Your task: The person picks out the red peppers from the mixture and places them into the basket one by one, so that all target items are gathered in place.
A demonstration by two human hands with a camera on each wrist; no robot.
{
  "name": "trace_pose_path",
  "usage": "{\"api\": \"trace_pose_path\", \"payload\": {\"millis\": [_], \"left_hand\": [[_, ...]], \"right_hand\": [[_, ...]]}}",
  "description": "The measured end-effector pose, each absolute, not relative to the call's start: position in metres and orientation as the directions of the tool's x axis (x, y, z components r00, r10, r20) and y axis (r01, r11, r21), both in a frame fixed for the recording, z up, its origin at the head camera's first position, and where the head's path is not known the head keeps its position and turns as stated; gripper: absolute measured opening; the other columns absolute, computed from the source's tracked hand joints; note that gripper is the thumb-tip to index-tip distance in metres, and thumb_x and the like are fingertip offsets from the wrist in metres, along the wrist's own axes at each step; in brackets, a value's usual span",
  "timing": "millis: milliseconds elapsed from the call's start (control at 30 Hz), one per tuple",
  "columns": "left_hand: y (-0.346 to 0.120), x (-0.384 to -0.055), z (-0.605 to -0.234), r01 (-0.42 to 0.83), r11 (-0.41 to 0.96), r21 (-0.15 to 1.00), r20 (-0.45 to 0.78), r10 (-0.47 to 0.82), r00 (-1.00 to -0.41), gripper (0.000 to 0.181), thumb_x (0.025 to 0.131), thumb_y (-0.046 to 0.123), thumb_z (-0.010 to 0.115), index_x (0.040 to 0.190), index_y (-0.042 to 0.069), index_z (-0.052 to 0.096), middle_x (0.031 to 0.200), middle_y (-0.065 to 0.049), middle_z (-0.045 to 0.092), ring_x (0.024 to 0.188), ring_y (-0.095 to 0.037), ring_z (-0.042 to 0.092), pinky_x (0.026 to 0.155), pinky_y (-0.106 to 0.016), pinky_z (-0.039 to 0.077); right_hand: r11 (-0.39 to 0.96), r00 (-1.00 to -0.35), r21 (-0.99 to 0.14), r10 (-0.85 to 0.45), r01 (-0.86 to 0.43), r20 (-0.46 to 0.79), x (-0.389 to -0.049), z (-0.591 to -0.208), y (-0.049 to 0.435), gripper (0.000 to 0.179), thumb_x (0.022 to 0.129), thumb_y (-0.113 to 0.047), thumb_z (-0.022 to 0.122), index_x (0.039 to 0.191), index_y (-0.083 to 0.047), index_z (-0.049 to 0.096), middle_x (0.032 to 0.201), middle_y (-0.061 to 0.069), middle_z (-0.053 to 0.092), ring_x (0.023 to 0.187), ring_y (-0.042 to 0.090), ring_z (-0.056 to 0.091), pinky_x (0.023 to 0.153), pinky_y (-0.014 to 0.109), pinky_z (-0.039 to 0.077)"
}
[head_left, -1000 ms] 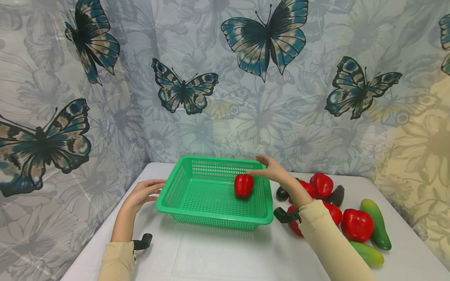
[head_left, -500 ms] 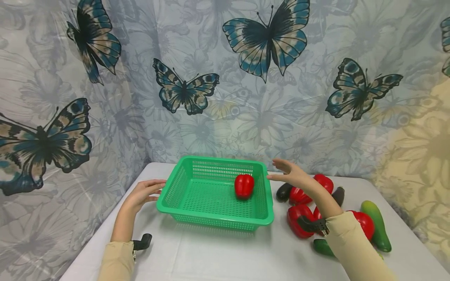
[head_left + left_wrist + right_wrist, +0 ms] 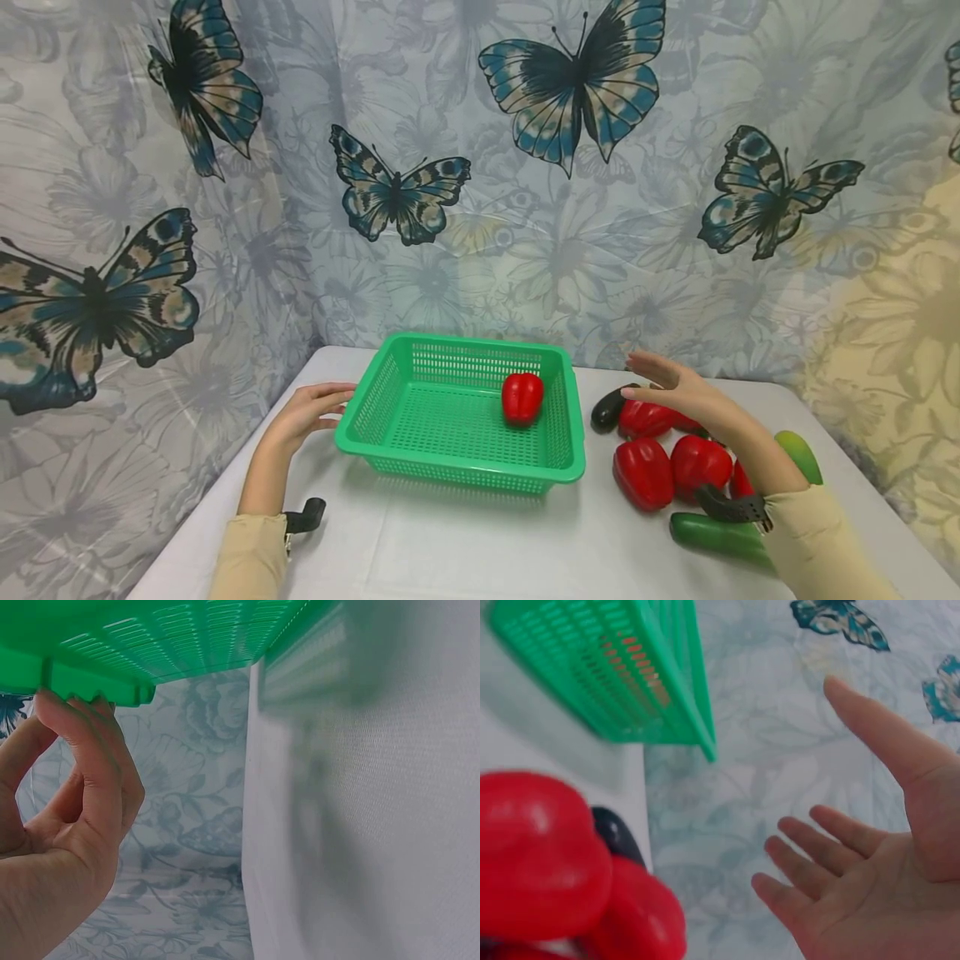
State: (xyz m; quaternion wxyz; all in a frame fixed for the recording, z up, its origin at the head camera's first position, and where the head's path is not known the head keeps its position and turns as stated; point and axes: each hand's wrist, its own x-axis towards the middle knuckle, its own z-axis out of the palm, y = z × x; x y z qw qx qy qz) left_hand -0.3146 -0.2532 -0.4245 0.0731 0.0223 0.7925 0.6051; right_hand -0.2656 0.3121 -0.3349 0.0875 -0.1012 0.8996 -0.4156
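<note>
At the centre of the head view, on the white bench, you have a green basket with one red pepper inside it, near its right wall. Your left hand, left of centre, has its fingers bent and fingertips touching the basket's left rim; its thumb tip is hidden in the left wrist view, so you cannot tell whether it pinches. Your right hand is at the right of the frame in the air — fingers and thumb well apart, palm bare. Below it lie more red peppers, partly covered by your arm, with a dark eggplant at the group's upper left and a dark green cucumber at the lower right — its right end reaching your sleeve. Across the top hangs a butterfly-patterned cloth.
</note>
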Motion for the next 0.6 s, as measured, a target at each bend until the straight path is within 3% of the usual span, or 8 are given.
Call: {"api": "trace_pose_path", "payload": {"millis": [233,467,533,600], "left_hand": [[-0.253,-0.314,-0.424,-0.051,0.27,0.962,-0.092,0.14,-0.986,0.055,0.097,0.034,0.062,0.138,0.0,0.053,0.118,0.003,0.062,0.097,-0.012,0.061,0.083,-0.03,0.055],[-0.254,-0.313,-0.422,-0.046,0.267,0.963,-0.087,0.145,-0.986,0.054,0.097,0.033,0.061,0.137,-0.001,0.053,0.117,0.003,0.062,0.096,-0.012,0.061,0.082,-0.03,0.055],[-0.254,-0.313,-0.422,-0.046,0.268,0.962,-0.087,0.144,-0.986,0.053,0.098,0.033,0.06,0.137,-0.001,0.053,0.117,0.004,0.062,0.096,-0.012,0.061,0.082,-0.029,0.055],[-0.255,-0.313,-0.422,-0.047,0.267,0.962,-0.087,0.142,-0.986,0.053,0.098,0.033,0.061,0.137,-0.001,0.053,0.117,0.004,0.062,0.096,-0.011,0.061,0.082,-0.029,0.055]], "right_hand": [[0.675,-0.967,-0.727,-0.246,-0.124,-0.063,-0.251,-0.34,0.342,0.08,0.093,-0.042,0.063,0.156,-0.013,0.021,0.155,0.023,0.031,0.139,0.051,0.031,0.102,0.063,0.041],[0.672,-0.968,-0.725,-0.249,-0.149,-0.032,-0.238,-0.344,0.364,0.077,0.095,-0.034,0.061,0.155,-0.008,0.02,0.153,0.027,0.033,0.137,0.054,0.03,0.098,0.069,0.039],[0.68,-0.971,-0.719,-0.239,-0.143,-0.032,-0.235,-0.346,0.37,0.077,0.096,-0.034,0.06,0.156,-0.007,0.02,0.153,0.028,0.032,0.137,0.053,0.03,0.098,0.066,0.041],[0.694,-0.971,-0.704,-0.236,-0.147,-0.03,-0.233,-0.347,0.377,0.075,0.097,-0.033,0.06,0.155,-0.007,0.02,0.153,0.027,0.033,0.137,0.051,0.032,0.098,0.055,0.048]]}}
